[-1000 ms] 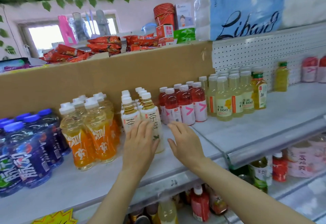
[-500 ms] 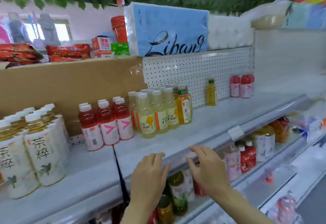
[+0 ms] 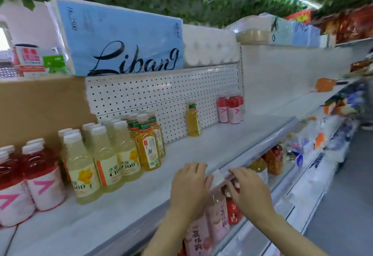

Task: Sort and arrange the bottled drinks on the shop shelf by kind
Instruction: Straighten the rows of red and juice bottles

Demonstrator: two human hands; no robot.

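Two hands hover low in the frame at the shelf [image 3: 201,148] edge: left hand [image 3: 188,185] and right hand [image 3: 249,190], fingers loosely bent, holding nothing. Stray green-tea bottle [image 3: 193,119] and red bottles [image 3: 231,109] stand mid-right by the pegboard [image 3: 161,94]; fetching them to their groups seems next.

The big blue pack [image 3: 121,39] on the top shelf reads "Libang" in black script. The pale yellow bottles [image 3: 107,154] carry labels reading "C100" under Chinese characters. The red bottles [image 3: 40,175] show a pink arrowhead mark on white wrappers; other labels are too blurred.
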